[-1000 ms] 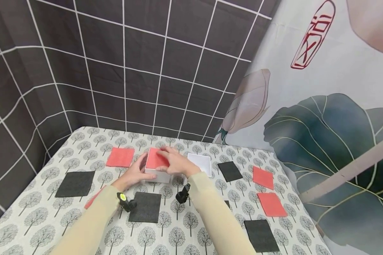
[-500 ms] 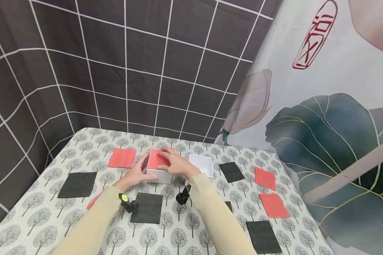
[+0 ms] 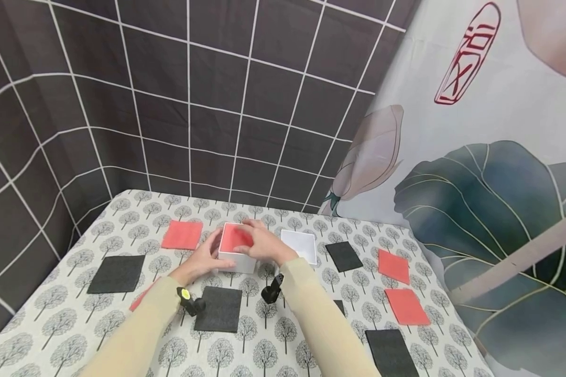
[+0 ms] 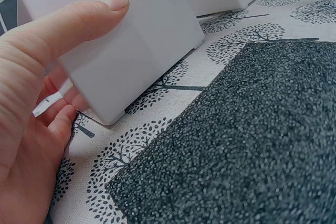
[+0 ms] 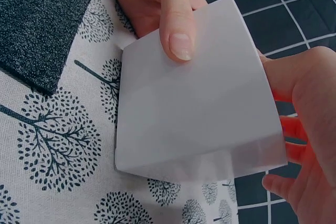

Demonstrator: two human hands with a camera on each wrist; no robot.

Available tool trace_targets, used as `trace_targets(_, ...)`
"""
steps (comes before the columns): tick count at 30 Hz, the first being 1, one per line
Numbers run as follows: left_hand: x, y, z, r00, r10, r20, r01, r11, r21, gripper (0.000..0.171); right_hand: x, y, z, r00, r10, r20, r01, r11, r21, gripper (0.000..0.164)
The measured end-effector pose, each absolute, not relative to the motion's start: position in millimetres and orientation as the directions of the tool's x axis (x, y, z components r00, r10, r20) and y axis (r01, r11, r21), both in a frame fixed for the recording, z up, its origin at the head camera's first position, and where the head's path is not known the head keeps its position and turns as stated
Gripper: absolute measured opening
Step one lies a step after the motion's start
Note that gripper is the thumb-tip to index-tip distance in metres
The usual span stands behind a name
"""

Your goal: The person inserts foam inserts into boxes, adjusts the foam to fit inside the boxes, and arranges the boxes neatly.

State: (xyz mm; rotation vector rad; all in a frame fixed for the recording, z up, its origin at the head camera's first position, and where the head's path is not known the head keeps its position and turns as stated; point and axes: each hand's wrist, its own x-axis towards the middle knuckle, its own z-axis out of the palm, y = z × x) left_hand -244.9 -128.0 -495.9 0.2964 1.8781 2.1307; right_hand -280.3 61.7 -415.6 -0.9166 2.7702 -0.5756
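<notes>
In the head view a white box (image 3: 238, 263) stands on the tablecloth, its open top facing up. A red cloth square (image 3: 232, 238) lies inside, just under the rim. My left hand (image 3: 203, 259) grips the box from the left; the left wrist view shows its thumb (image 4: 94, 19) flat on the near white side. From the right, my right hand (image 3: 261, 243) reaches over the rim, with spread thumb and fingers pressing on the red square. The right wrist view shows the box (image 5: 194, 103) between both hands; the right fingertips are partly hidden behind it.
An open white lid or tray (image 3: 299, 246) lies right of the box. Red squares (image 3: 182, 234) and black squares (image 3: 218, 309) are spread over the tree-print tablecloth (image 3: 264, 353), one red square (image 3: 139, 301) partly under the left sleeve. A dark gridded curtain (image 3: 217, 173) hangs behind.
The red square has sunk slightly lower into the box, so more of the rim shows. Both hands keep nearly the same place; the whole head view has shifted a little.
</notes>
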Motion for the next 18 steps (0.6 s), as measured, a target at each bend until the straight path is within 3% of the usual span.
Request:
trace_targets(9, -245, -125, -494, -0.94, 0.339, -0.036, -0.069, -0.084, 0.994, 0.112, -285, 54, -419, -0.808, -0.585, -0.066, -0.544, 0.785, -0.298, 0.065)
trace_targets(18, -245, -127, -497, -0.941, 0.334, -0.055, -0.09, -0.09, 0.992, 0.115, -287, 51, -428, -0.823, -0.563, -0.066, -0.522, 0.798, -0.303, 0.06)
